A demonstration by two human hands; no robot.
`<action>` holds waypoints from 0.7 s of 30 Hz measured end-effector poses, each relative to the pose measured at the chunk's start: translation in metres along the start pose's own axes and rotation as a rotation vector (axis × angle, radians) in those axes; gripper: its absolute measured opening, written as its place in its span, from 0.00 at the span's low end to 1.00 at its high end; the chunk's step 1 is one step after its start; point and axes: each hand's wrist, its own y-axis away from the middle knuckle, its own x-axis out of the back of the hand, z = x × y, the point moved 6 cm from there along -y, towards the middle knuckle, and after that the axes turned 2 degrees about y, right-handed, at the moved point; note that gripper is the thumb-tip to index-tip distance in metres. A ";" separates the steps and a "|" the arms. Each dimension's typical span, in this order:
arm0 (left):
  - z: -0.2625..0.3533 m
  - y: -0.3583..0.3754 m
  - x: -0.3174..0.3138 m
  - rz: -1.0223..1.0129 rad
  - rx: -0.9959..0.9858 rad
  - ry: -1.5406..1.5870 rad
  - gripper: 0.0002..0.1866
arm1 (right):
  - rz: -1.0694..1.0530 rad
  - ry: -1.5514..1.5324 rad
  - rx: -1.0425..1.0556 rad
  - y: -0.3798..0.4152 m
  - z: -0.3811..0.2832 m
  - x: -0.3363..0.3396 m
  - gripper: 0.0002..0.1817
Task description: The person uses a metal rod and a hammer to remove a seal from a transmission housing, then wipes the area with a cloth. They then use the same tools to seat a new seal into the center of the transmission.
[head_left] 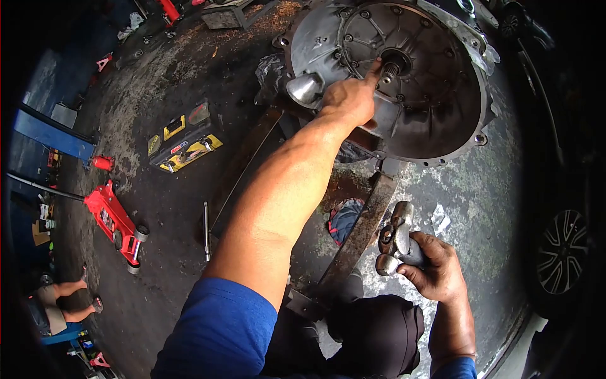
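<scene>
My left hand (351, 101) reaches out to a large metal bell housing (442, 120). Its index finger is stretched out and the fingertip is at the collar around the splined shaft (391, 71) in the housing's middle. The other fingers are partly hidden beneath the hand, and I see nothing held. In my right hand (435, 265), lower down, is a ball-peen hammer (396, 239), gripped close below its metal head. The hammer is apart from the housing, and its handle is mostly covered by the hand.
The housing rests by a rusty metal frame (363, 224), with a cloth (345, 221) near it. Left on the floor are a toolbox (184, 142), a long metal bar (206, 232) and a red floor jack (113, 218). A person's legs (69, 300) show lower left; a car wheel (562, 251) stands right.
</scene>
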 end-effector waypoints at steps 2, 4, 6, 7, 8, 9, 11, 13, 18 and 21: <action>-0.001 0.001 -0.002 0.035 -0.030 0.006 0.46 | -0.006 -0.004 0.002 -0.001 0.000 -0.001 0.33; 0.002 0.001 0.002 -0.003 0.005 0.021 0.50 | -0.014 -0.002 0.001 -0.002 0.001 -0.002 0.33; 0.003 0.002 0.004 -0.015 0.015 0.034 0.52 | -0.020 0.002 -0.002 -0.003 0.001 -0.001 0.33; 0.002 0.003 0.003 -0.009 0.007 0.035 0.52 | -0.021 0.002 -0.003 -0.004 0.000 -0.001 0.33; 0.002 0.003 0.003 -0.004 -0.002 0.036 0.51 | -0.021 0.001 -0.005 -0.005 0.000 -0.001 0.33; 0.002 0.004 0.004 -0.012 -0.005 0.044 0.51 | -0.023 0.005 0.004 -0.006 0.000 -0.001 0.33; 0.002 0.006 0.006 -0.024 -0.009 0.063 0.50 | -0.030 0.016 0.024 -0.009 -0.001 -0.001 0.33; -0.008 0.008 0.000 0.057 0.010 0.165 0.43 | -0.025 0.021 0.025 -0.011 0.000 -0.002 0.33; -0.027 0.006 -0.020 -0.023 0.041 1.110 0.31 | -0.052 0.026 0.000 -0.016 -0.002 0.000 0.33; -0.021 -0.001 -0.033 0.043 0.119 1.548 0.21 | -0.078 0.043 -0.022 -0.021 -0.003 0.002 0.32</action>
